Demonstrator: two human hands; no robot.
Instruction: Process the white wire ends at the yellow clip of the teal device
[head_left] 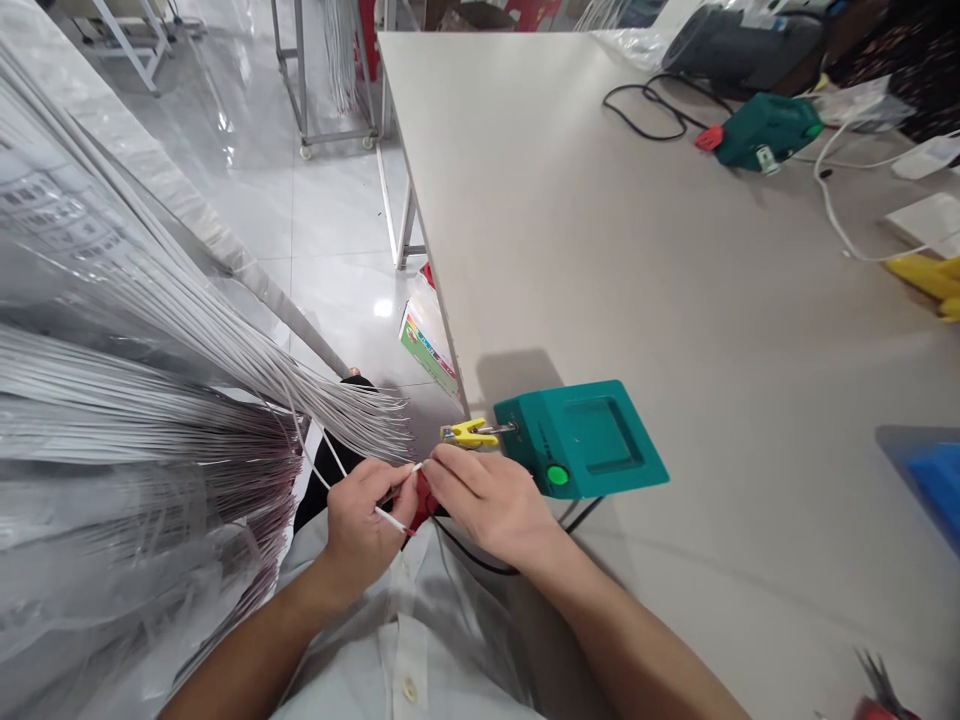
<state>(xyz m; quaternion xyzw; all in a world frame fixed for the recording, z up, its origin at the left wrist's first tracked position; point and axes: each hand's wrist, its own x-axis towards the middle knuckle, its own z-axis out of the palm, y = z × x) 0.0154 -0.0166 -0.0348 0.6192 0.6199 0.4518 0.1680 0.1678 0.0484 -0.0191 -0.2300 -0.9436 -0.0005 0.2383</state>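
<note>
My left hand [367, 515] pinches a thin white wire [391, 519] between thumb and fingers, and a short length with a dark reddish tip sticks out below. My right hand [487, 500] meets it at the wire's small white end, fingers pressed together; its thumb is mostly hidden. A red object [424, 498], partly covered by both hands, shows between them; its kind is unclear. Just beyond my right hand, a green box-like device [600, 440] with a bright green button lies at the table edge. A yellow spring clip [471, 432] is attached to its side by a metal stem.
Long bundles of white wires [225, 320] hang at my left beside a wrapped rail. The table [540, 240] bears a second green device [769, 130], a grey motor-like cylinder [739, 50], black cable, and a blue object [937, 480]. Pointed metal tool tips [879, 680] show at lower right.
</note>
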